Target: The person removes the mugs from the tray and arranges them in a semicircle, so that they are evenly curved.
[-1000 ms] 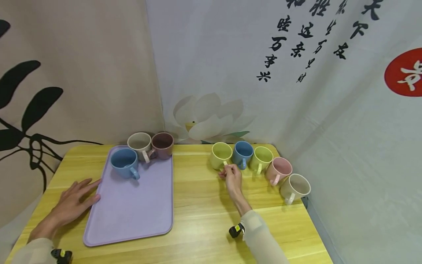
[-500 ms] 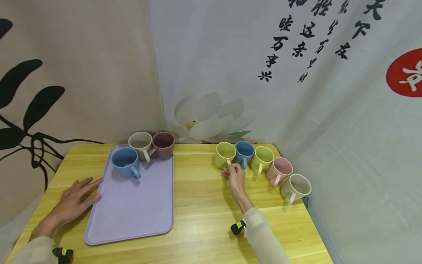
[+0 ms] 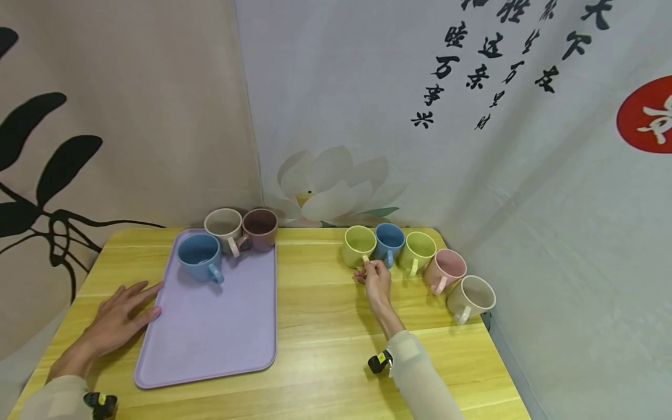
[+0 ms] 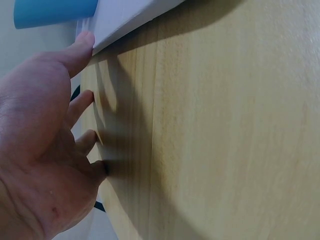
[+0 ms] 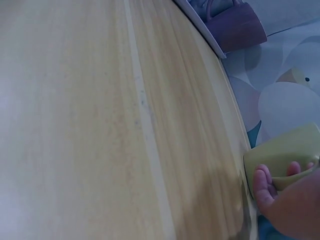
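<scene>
We count three cups (image 3: 198,269) on one tray (image 3: 210,338) at left, five at right. The right hand (image 3: 377,282) pinches the leftmost green cup (image 3: 354,251) by its handle (image 5: 287,182); the left hand (image 3: 116,322), fingers spread, touches the tray.

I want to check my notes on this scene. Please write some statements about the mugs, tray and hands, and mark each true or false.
1. The right hand holds the leftmost green mug. True.
2. The left hand grips a mug. False: the left hand touches the edge of the purple tray.
3. A blue mug stands between the leftmost green mug and another green mug. True.
4. The pink mug is on the tray. False: the pink mug stands on the table, beside a cream mug.
</scene>
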The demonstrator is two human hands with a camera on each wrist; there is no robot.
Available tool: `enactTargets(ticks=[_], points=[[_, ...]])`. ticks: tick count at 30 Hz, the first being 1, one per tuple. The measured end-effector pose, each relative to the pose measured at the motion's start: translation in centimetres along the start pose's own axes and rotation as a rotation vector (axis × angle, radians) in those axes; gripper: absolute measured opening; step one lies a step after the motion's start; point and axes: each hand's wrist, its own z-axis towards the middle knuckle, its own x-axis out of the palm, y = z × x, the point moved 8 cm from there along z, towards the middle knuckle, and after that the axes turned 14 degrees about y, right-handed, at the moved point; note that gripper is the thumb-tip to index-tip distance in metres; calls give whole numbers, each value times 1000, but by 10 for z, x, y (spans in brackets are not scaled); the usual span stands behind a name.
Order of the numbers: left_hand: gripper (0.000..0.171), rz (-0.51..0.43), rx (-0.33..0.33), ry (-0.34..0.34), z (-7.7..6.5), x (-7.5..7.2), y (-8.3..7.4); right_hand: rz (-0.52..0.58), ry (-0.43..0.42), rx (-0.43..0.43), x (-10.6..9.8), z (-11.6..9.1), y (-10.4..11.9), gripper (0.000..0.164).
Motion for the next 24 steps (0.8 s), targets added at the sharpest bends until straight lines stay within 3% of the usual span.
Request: enactTargets(ticks=[14,24], points=[[74,13,10,-3,-1,-1,-2,-12,-13,9,-1,-3,1,22],[75,13,4,-3,-1,-1,-3,-24,32,-24,-2,-11,2,19]])
